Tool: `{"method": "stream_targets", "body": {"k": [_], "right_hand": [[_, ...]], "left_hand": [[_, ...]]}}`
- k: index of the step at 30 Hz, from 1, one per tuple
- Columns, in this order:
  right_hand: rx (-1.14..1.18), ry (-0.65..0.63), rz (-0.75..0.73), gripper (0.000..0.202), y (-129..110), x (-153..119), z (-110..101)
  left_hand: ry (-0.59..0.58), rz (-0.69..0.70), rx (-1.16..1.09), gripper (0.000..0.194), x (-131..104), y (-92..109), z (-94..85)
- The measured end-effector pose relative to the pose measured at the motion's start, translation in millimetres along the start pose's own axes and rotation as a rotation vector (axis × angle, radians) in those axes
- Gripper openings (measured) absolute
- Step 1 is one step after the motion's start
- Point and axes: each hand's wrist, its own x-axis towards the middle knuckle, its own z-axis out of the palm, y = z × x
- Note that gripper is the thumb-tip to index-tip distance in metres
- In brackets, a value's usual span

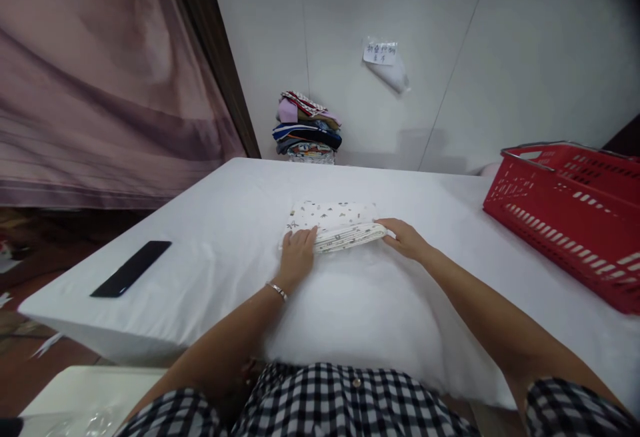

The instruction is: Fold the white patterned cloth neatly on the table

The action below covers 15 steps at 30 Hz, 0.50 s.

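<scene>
A white cloth (333, 212) with small dark printed figures lies on the white-covered table in front of me. Its near part is folded over into a thick, layered strip (345, 238). At the left end of that strip, my left hand (299, 254) grips the cloth from above, with a silver bracelet on the wrist. My right hand (404, 238) pinches the rounded right end between thumb and fingers. The undersides of both hands are hidden.
A red plastic basket (565, 210) stands on the right of the table (225, 224). To the left lies a flat black object (133, 269). Beyond the far edge is a stack of folded fabrics (307, 129). A pink curtain (100, 77) hangs at left, and a paper note (380, 52) is on the wall.
</scene>
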Motion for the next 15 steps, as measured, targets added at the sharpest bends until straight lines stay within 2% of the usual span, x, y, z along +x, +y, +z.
{"method": "stream_targets", "body": {"k": [5, 10, 13, 15], "right_hand": [[0.032, 0.023, 0.037, 0.043, -4.3, -2.6, 3.6], [0.096, 0.056, 0.084, 0.043, -8.9, -2.3, 3.5], [0.162, 0.141, 0.062, 0.041, -10.1, -2.2, -5.1], [0.197, 0.216, 0.082, 0.037, -10.9, -2.9, -15.9]], "left_hand": [[0.031, -0.064, 0.053, 0.059, -9.1, -20.2, -3.7], [0.051, -0.058, 0.070, 0.052, -9.5, -28.0, -9.1], [0.079, -0.020, 0.040, 0.049, -1.7, -28.7, -22.7], [0.100, 0.014, -0.006, 0.047, 6.4, -26.7, -38.4]]}}
